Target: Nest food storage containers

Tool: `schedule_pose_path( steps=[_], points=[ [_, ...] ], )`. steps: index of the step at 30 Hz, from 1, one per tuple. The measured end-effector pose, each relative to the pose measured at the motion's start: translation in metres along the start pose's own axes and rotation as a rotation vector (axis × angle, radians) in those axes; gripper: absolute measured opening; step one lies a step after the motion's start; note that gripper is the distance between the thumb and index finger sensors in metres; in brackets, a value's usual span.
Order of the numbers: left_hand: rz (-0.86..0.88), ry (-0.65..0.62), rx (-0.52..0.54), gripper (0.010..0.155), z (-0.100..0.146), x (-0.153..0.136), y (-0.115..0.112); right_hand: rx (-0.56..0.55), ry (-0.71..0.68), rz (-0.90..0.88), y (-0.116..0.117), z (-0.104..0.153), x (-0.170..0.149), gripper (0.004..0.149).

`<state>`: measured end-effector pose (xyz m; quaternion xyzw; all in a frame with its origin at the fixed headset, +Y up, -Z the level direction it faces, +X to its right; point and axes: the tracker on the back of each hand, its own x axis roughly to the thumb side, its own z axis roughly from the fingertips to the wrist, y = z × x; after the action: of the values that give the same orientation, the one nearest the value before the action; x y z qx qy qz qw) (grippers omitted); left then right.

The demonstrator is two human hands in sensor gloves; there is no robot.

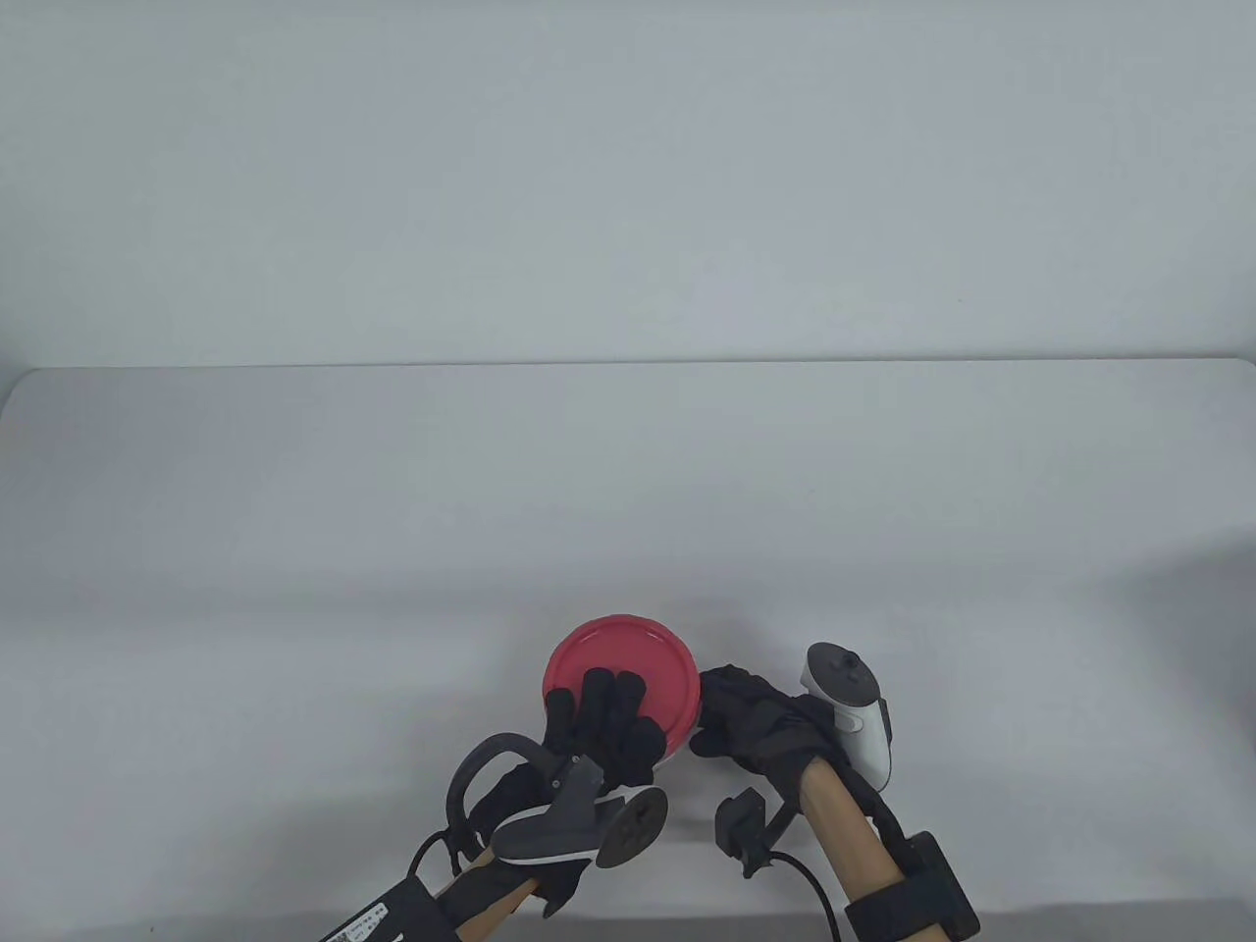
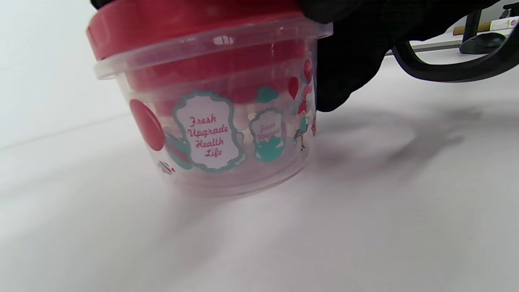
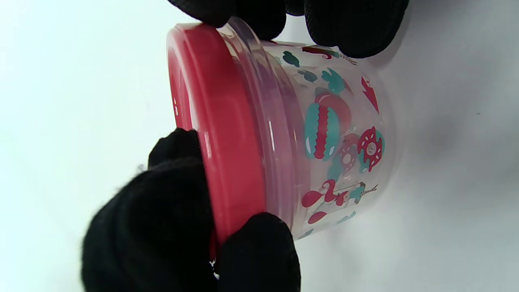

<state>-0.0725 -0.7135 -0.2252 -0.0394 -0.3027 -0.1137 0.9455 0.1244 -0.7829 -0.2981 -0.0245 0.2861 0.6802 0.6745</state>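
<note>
Container of clear plastic, round, w/ printed red and teal pictures (image 2: 227, 134) stands upright on the white table (image 1: 294, 549), near the front edge, about the middle of the width. Its round red plastic lid (image 1: 628, 659) sits on top; in the left wrist view a second red lid and a smaller printed tub show through the wall, so a smaller container is inside. Left hand (image 1: 599, 731) in black glove lies on the lid from the near side, fingers (image 1: 601, 692) together and flat on the red top, reaching over the near rim. Right hand (image 1: 760, 721) touches the container's right side; in the right wrist view its fingertips (image 3: 352, 28) press the clear wall just under the rim, slightly apart, curled to the wall. Both hands are touching the container, one on top, one at the side. Open room: wide free table to the left, right and far side; little room toward the front edge. Surface is plain white, matte, soft shadows under the hands; behind it a plain pale wall (image 1: 628, 177).
</note>
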Motion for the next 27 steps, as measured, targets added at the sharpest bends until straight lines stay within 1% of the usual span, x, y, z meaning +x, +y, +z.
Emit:
schedule_pose_path(
  steps=[7,10,11,13,14,16,17,19,20,22,23,25,27],
  points=[
    [0.074,0.005,-0.001,0.050,0.000,-0.006,0.000,0.011,0.003,-0.026,0.000,0.001,-0.001,0.040],
    [0.095,0.017,0.005,0.050,-0.002,-0.008,0.006,0.011,0.002,-0.030,0.001,0.001,0.000,0.040],
    [0.112,0.040,0.019,0.051,-0.004,-0.008,0.011,0.010,0.002,-0.028,0.000,0.001,0.000,0.040],
    [0.160,0.103,0.028,0.062,-0.009,-0.007,0.016,0.017,0.002,-0.023,0.001,0.000,0.000,0.040],
    [0.204,0.147,0.011,0.070,-0.013,-0.004,0.015,0.020,0.002,-0.019,0.001,0.000,0.000,0.040],
    [0.261,0.169,-0.035,0.077,-0.022,0.001,0.012,0.022,0.001,-0.015,0.002,0.000,0.000,0.040],
    [0.268,0.180,-0.049,0.077,-0.027,0.004,0.009,0.022,0.001,-0.013,0.002,0.001,0.000,0.040],
    [0.271,0.187,-0.113,0.073,-0.034,0.008,0.002,0.022,0.002,-0.011,0.002,0.001,0.000,0.040],
    [0.221,0.209,-0.093,0.070,-0.034,0.010,0.002,0.001,-0.003,-0.015,0.001,0.001,0.000,0.040],
    [0.199,0.170,-0.062,0.069,-0.033,0.010,0.000,0.001,-0.006,-0.017,0.001,0.001,0.000,0.040],
    [0.208,0.160,-0.065,0.068,-0.032,0.009,0.000,0.001,-0.008,-0.018,0.001,0.001,0.000,0.040],
    [0.231,0.096,-0.083,0.068,-0.029,0.002,0.000,-0.028,-0.017,-0.023,0.002,0.000,0.000,0.040],
    [0.246,0.042,-0.101,0.067,-0.025,-0.005,0.001,-0.031,-0.018,-0.030,0.001,-0.001,0.000,0.040]
  ],
)
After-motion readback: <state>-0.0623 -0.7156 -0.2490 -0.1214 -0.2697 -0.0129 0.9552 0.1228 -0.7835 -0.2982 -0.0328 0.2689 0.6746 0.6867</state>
